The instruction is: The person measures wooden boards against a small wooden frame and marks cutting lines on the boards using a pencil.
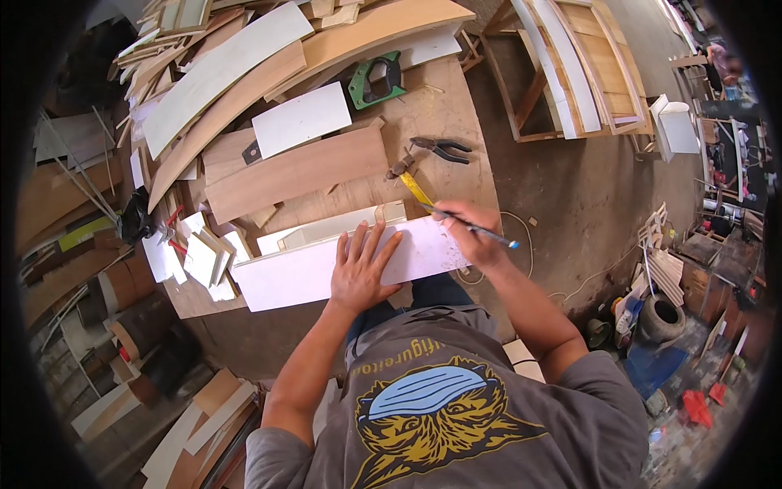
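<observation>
A long white board [293, 281] lies across the near edge of the wooden table. My left hand [364, 265] rests flat on it with the fingers spread. At the board's right end, my right hand [472, 235] is closed around a dark pencil [487, 233] with a blue end, its tip near the board's far edge. A hammer [417, 187] with a yellow handle lies just beyond that edge, its handle partly hidden near my right hand. Behind the board is a white-faced wooden piece [326, 232].
Pliers [444, 149] and a green-handled saw [376, 80] lie farther back on the table [456, 106]. Stacked boards [228, 73] fill its far left, with small white offcuts [208, 257] at left. Wooden frames [570, 73] stand on the floor at the back right.
</observation>
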Demonstrator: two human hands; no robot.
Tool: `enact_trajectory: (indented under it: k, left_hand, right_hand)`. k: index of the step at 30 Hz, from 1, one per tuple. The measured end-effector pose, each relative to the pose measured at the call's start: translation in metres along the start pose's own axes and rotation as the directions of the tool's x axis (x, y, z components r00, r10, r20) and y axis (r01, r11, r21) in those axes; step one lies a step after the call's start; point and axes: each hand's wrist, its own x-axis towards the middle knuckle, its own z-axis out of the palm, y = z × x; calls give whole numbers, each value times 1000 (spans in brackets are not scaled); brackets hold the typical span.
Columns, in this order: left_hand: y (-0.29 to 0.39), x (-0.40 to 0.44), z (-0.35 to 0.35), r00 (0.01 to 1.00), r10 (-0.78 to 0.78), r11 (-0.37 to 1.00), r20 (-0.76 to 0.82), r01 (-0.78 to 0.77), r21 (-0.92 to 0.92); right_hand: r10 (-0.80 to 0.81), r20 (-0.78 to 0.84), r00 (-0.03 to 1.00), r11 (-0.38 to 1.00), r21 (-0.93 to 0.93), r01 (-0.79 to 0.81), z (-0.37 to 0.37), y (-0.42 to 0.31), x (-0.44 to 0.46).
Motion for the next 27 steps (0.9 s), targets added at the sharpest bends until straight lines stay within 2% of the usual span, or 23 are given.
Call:
enact_trajectory:
  k: [2,5,11,17,27]
  left_hand:
    - [-2,0,0,1000,1,1000,-10,-1,13]
    - [-2,-1,1,1000,6,1000,-28,-6,1]
    - [-4,0,1,1000,6,1000,-30,-6,-6]
    - [-3,1,2,1000,1,1000,-16,-2,-14]
    - [-3,1,1,1000,1,1000,-25,-2,-23]
  right_hand:
    - [-47,87,995,987,-150,59,13,7,-5]
    - [2,112,994,977,-214,22,21,13,-14]
    - [-187,128,974,960,-186,209,25,27,-12]
    - [-228,191,955,940,-213,267,22,28,-10]
    - [-212,212,954,939,-225,259,24,27,-9]
